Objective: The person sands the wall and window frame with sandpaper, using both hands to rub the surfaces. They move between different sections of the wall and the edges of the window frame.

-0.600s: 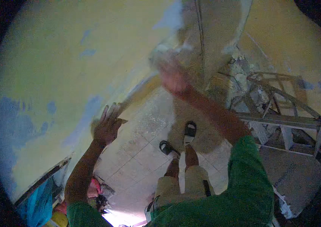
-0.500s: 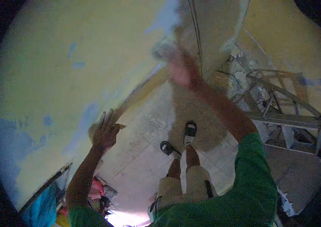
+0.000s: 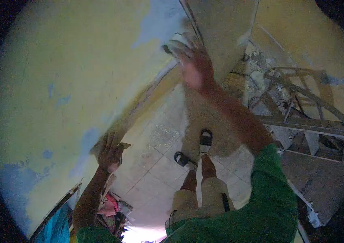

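My right hand (image 3: 198, 71) is raised to the edge of a yellowish wall (image 3: 78, 52). Its fingers are closed over a whitish pad with a dark rim (image 3: 175, 43), pressed up against that edge; motion blurs the fingers a little. Lower down, my left hand (image 3: 109, 156) lies along the same wall edge. A thin brownish flat piece (image 3: 125, 146) pokes out beside its thumb and from under its fingers, like a folded sheet. Blue-grey patches (image 3: 151, 26) show on the wall beside the right hand.
A wooden frame with slats (image 3: 305, 125) leans at the right near rubble (image 3: 261, 69). My feet in dark sandals (image 3: 206, 137) stand on the tiled floor (image 3: 147, 170), where pale dust lies. Turquoise cloth (image 3: 54, 224) and a red-pink pile (image 3: 111, 204) are at lower left.
My right hand, strongly blurred before, shows more clearly with its pad a little higher at the edge. My left hand sits slightly lower in view. The whole view has shifted somewhat.
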`<state>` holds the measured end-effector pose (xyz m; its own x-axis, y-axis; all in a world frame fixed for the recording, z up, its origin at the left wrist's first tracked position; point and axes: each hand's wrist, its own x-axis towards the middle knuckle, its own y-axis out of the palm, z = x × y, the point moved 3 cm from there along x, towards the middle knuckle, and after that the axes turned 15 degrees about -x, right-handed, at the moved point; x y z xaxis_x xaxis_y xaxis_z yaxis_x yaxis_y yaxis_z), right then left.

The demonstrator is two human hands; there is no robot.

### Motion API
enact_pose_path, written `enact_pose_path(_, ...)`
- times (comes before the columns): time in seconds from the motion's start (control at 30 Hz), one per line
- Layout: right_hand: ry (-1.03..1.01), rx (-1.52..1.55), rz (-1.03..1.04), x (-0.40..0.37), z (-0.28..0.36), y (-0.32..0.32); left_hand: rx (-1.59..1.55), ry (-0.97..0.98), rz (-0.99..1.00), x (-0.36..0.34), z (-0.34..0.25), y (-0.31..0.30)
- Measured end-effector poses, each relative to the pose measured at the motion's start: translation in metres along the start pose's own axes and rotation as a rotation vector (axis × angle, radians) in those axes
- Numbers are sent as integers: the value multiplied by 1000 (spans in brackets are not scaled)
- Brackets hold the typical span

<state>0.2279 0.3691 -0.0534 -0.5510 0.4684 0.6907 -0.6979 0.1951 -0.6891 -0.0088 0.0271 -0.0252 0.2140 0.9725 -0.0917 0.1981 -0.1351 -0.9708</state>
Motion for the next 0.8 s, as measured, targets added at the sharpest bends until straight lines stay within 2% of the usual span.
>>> enact_pose_path(0.1,58,-83,103,-7,26,-5,-21,72,-29,10,-8,-10)
enact_pose_path(0.17,-72,104,135,3,37,-21,7,-29,15,10,-6,-9)
enact_pose_path(0.2,-68,105,138,-1,31,-14,5,-28,19,9,-8,-9)
enact_pose_path(0.27,300,299,73,-6,2,9,-9,-11,-64,8,-9,-10)
enact_pose_path(0.3,292,301,73,-4,10,7,-7,-16,-70,11,-11,-11)
enact_pose_path(0.37,-131,132,111,-1,50,-5,20,5,-27,14,-12,-14)
enact_pose_path(0.4,-151,-46,286,-17,24,4,19,8,-16,11,-11,-14)
enact_pose_path(0.43,-152,-42,284,-10,21,12,-8,20,0,9,-10,-12)
enact_pose_path(0.5,421,1169,-219,0,1,22,-28,30,6,10,-9,-12)
enact_pose_path(0.53,238,627,-12,-11,6,16,-25,33,-35,15,-11,-15)
enact_pose_path(0.57,243,625,-8,-17,0,15,-31,34,-70,17,-14,-17)
enact_pose_path(0.63,70,213,192,-7,-3,-2,4,67,-64,10,-12,-12)
enact_pose_path(0.67,173,52,275,16,-17,-9,58,92,-81,9,-11,-10)
enact_pose_path(0.7,162,52,269,13,-12,-7,64,87,-91,9,-13,-9)
enact_pose_path(0.77,150,247,53,-3,15,-7,-64,3,-25,9,-9,-11)
enact_pose_path(0.8,-141,-5,145,-2,35,-11,-69,8,-11,8,-9,-10)
